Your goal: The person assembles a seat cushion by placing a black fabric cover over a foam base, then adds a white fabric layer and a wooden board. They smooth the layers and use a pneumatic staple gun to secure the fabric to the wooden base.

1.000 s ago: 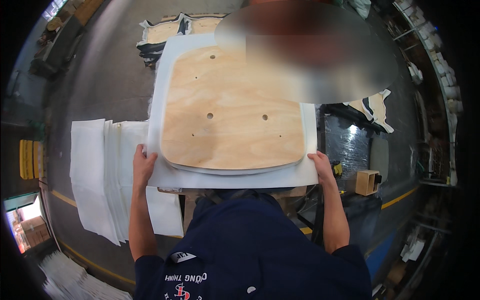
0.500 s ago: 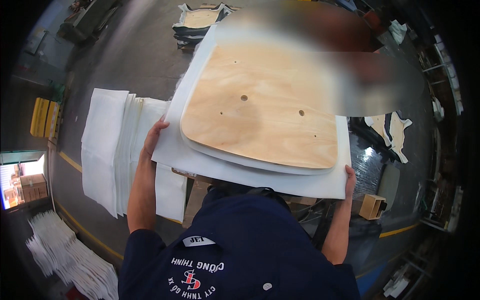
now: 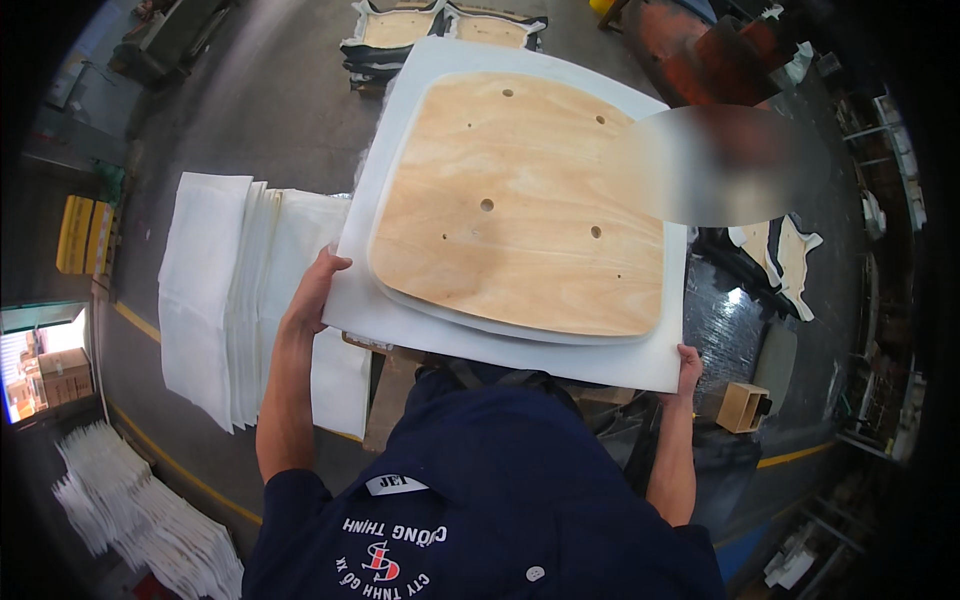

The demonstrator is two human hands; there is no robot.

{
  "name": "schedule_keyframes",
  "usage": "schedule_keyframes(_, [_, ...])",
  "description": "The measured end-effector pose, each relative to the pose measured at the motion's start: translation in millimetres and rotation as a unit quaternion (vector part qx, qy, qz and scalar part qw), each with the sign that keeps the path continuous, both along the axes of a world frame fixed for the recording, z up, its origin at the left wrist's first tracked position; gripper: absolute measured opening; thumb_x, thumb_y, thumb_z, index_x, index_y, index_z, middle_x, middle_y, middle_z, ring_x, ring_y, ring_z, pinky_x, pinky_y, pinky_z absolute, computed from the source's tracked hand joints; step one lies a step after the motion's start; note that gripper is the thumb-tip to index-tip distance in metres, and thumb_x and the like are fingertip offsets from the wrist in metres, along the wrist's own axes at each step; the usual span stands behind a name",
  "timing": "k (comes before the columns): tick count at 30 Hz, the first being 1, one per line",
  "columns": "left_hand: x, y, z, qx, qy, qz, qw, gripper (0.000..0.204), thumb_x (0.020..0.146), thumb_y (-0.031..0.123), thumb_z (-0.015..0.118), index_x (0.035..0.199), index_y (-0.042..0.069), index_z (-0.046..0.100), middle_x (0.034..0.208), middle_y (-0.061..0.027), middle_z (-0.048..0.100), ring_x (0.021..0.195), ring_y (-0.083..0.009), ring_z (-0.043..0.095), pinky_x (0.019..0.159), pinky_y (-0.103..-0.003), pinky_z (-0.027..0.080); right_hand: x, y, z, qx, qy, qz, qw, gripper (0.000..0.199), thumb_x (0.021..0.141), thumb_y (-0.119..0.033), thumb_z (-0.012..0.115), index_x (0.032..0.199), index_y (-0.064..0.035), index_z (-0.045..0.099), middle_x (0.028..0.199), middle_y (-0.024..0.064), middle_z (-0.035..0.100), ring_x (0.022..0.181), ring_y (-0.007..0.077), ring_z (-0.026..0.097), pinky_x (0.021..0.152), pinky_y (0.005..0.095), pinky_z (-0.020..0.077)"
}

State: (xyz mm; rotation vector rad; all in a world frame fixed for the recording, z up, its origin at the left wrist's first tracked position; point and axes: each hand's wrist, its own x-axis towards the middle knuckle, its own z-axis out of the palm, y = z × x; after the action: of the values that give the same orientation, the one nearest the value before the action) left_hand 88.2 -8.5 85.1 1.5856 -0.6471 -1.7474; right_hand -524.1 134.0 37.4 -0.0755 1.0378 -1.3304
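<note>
Nearest: wearer's navy shirt point(image 3: 480, 480), white and red print on the chest. Right hand point(image 3: 689, 370) closed at the near right corner of a white sheet point(image 3: 357, 305), thumb on or beside the edge; the rest of the fingers out of view. Left hand point(image 3: 325, 278) closed on the sheet's left edge, thumb on top, fingers beneath and mostly hidden; only the sheet's thickness between. Sheet lies skewed in front of the body, its near right corner closest. On it, a pale wooden board point(image 3: 520, 205), rounded at the corners, drilled with large and small holes; a white layer point(image 3: 500, 328) shows under its near edge. Neither hand touches the board. Right of the sheet, a small wooden box point(image 3: 740, 408), open-faced, near a grey panel point(image 3: 777, 360); glossy black wrap point(image 3: 725, 310) alongside. Left, a white stack point(image 3: 205, 300) of overlapping sheets; lower left, a second pile point(image 3: 150, 515) of white pieces. Blurred patch over the board's far right side, detail there lost. Farther off, black-edged wooden panels point(image 3: 400, 30) stacked beyond the sheet, similar ones point(image 3: 795, 270) to the right. Upper right, a reddish-orange object point(image 3: 670, 40), kind unclear.
</note>
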Motion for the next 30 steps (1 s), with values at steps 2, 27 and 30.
schedule_keyframes(2, [0,1,0,-0.023,-0.056,-0.024,0.998,0.062,0.092,0.014,0.049,0.150,0.002,0.032,0.129,-0.0189,0.058,0.110,-0.0270,0.064,0.090,-0.038,0.056,8,-2,1,0.016,0.017,-0.006,1.000,0.059,0.087,-0.017,0.047,0.144,0.0000,0.043,0.136,0.0171,0.056,0.124,0.0310,0.058,0.105,0.0462,0.0479])
schedule_keyframes(27, [23,38,-23,-0.049,-0.152,0.022,0.987,0.038,0.094,0.015,0.064,0.126,-0.003,0.055,0.107,-0.0069,0.062,0.090,-0.0130,0.060,0.077,-0.030,0.052,9,-15,57,0.135,0.453,0.169,0.865,0.050,0.095,-0.010,0.063,0.140,0.0034,0.049,0.095,0.0126,0.074,0.079,0.0126,0.069,0.068,0.0270,0.0559])
schedule_keyframes(30, [13,42,-12,-0.053,-0.146,0.037,0.987,0.046,0.094,0.017,0.065,0.133,-0.003,0.051,0.108,-0.0073,0.063,0.089,-0.0127,0.060,0.076,-0.030,0.052,6,-11,56,0.135,0.460,0.182,0.858,0.049,0.096,-0.012,0.063,0.140,0.0037,0.049,0.096,0.0123,0.073,0.081,0.0136,0.069,0.066,0.0273,0.0570])
